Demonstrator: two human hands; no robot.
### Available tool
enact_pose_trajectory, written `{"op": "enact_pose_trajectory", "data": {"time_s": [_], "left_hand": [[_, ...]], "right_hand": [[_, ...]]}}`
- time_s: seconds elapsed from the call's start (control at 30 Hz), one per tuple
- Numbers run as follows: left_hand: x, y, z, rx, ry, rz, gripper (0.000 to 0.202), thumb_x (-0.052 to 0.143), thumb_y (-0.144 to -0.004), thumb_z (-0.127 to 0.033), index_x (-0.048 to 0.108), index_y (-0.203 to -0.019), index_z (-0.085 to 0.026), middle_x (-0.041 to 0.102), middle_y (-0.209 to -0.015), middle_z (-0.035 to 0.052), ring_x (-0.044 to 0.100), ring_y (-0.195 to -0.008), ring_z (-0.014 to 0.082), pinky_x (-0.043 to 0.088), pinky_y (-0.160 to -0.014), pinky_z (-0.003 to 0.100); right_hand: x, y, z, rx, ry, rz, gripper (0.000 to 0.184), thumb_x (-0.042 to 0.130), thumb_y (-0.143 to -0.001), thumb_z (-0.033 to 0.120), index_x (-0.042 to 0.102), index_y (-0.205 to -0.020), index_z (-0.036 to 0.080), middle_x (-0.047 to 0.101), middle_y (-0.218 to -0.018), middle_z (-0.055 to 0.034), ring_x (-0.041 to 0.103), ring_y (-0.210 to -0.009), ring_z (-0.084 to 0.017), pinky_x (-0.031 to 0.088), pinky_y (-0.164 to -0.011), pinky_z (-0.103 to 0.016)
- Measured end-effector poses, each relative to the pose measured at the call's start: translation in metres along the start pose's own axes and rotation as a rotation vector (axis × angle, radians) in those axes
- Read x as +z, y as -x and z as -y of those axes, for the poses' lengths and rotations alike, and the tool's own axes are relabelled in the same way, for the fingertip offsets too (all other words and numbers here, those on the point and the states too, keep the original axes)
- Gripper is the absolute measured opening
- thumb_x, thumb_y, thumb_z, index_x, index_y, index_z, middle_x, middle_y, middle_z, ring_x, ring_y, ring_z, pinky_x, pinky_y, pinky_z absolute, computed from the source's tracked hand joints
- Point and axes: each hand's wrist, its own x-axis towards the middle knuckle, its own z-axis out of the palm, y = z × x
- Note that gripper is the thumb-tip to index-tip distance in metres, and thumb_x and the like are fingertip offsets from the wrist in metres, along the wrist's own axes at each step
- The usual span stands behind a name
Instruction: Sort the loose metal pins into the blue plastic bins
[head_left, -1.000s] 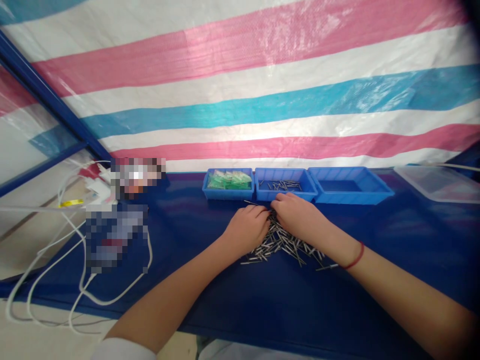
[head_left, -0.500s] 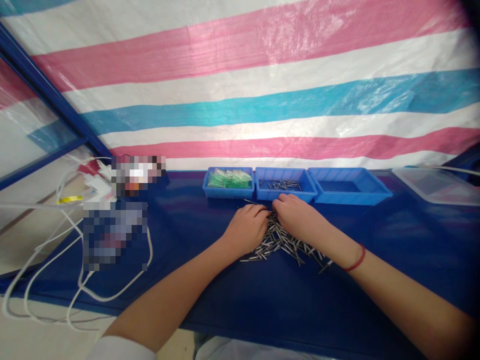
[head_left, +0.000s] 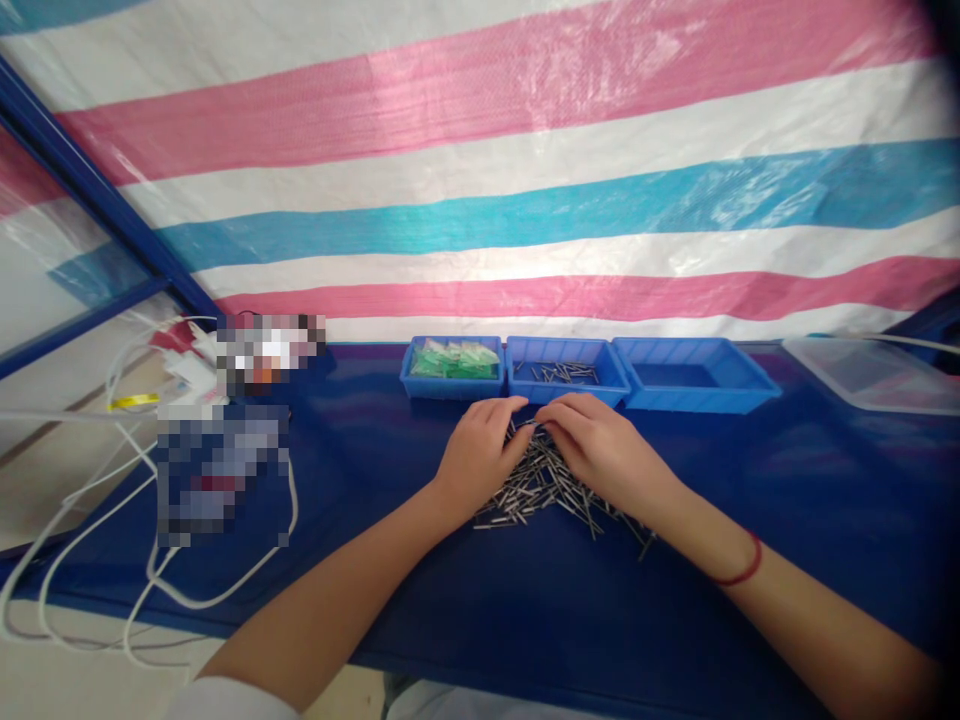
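Note:
A heap of small metal pins (head_left: 551, 490) lies on the dark blue table (head_left: 525, 600). My left hand (head_left: 476, 455) rests on the heap's left side, fingers curled down into the pins. My right hand (head_left: 600, 445) covers the heap's far right part, fingers bent and touching the pins. The fingertips of both hands nearly meet at the heap's far edge. What either hand pinches, if anything, is hidden. A red string circles my right wrist.
Three blue trays stand in a row behind the heap: one with green parts (head_left: 450, 365), one with a few pins (head_left: 562, 372), one that looks empty (head_left: 694, 375). A clear lid (head_left: 877, 375) lies far right. White cables (head_left: 150, 540) trail at the left.
Both hands have drawn slightly toward me and their fingers have spread over the heap's far edge. The pins have shifted a little.

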Motion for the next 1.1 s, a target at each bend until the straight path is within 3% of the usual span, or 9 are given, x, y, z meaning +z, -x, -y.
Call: {"op": "enact_pose_trajectory", "data": {"time_s": [0.17,0.4,0.57,0.67,0.93,1.1], "left_hand": [[-0.007,-0.004,-0.002,0.008,0.013,0.096,0.024,0.046,-0.095,-0.033,0.064,-0.101,-0.019,0.068,-0.104,0.0051,0.060,-0.097,0.0201,0.045,-0.088,0.034],[-0.020,-0.007,-0.007,0.055,-0.044,0.194,0.019,0.048,-0.093,-0.032,0.062,-0.093,-0.019,0.069,-0.094,0.0028,0.060,-0.087,0.0184,0.042,-0.078,0.032],[-0.029,-0.010,-0.008,0.007,0.010,0.163,0.018,0.048,-0.092,-0.030,0.061,-0.089,-0.018,0.067,-0.088,0.0037,0.059,-0.085,0.0183,0.042,-0.079,0.031],[-0.028,-0.009,-0.011,-0.054,0.154,0.135,0.018,0.047,-0.092,-0.030,0.060,-0.090,-0.018,0.065,-0.084,0.0033,0.059,-0.081,0.0164,0.044,-0.077,0.028],[-0.020,-0.002,-0.027,-0.161,0.401,0.114,0.019,0.050,-0.091,-0.034,0.060,-0.089,-0.018,0.063,-0.079,0.0002,0.056,-0.070,0.0118,0.043,-0.065,0.022],[-0.019,-0.002,-0.031,-0.164,0.427,0.091,0.017,0.054,-0.089,-0.033,0.060,-0.088,-0.017,0.062,-0.075,-0.0008,0.054,-0.066,0.0106,0.042,-0.063,0.022]], "right_hand": [[0.000,0.008,0.001,0.039,-0.265,-0.037,0.022,0.041,-0.093,0.019,0.061,-0.102,0.018,0.065,-0.102,-0.0084,0.063,-0.090,-0.018,0.049,-0.083,-0.030],[-0.004,0.011,0.003,0.099,-0.355,-0.040,0.016,0.049,-0.090,0.020,0.061,-0.101,0.018,0.068,-0.099,-0.0064,0.064,-0.088,-0.017,0.049,-0.080,-0.028],[-0.004,0.010,0.001,0.197,-0.359,0.048,0.016,0.051,-0.088,0.023,0.063,-0.098,0.019,0.070,-0.087,-0.0044,0.064,-0.076,-0.017,0.050,-0.070,-0.029],[-0.005,0.010,0.001,0.205,-0.360,-0.007,0.018,0.058,-0.085,0.031,0.066,-0.095,0.019,0.070,-0.088,-0.0059,0.063,-0.082,-0.020,0.049,-0.075,-0.033],[-0.006,0.012,0.017,0.435,-0.899,-0.160,0.023,0.063,-0.082,0.041,0.066,-0.085,0.018,0.069,-0.080,-0.0041,0.063,-0.074,-0.016,0.052,-0.068,-0.027],[-0.005,0.012,0.021,0.549,-1.037,-0.215,0.024,0.068,-0.077,0.042,0.065,-0.077,0.018,0.068,-0.074,-0.0022,0.062,-0.069,-0.014,0.051,-0.066,-0.024]]}}
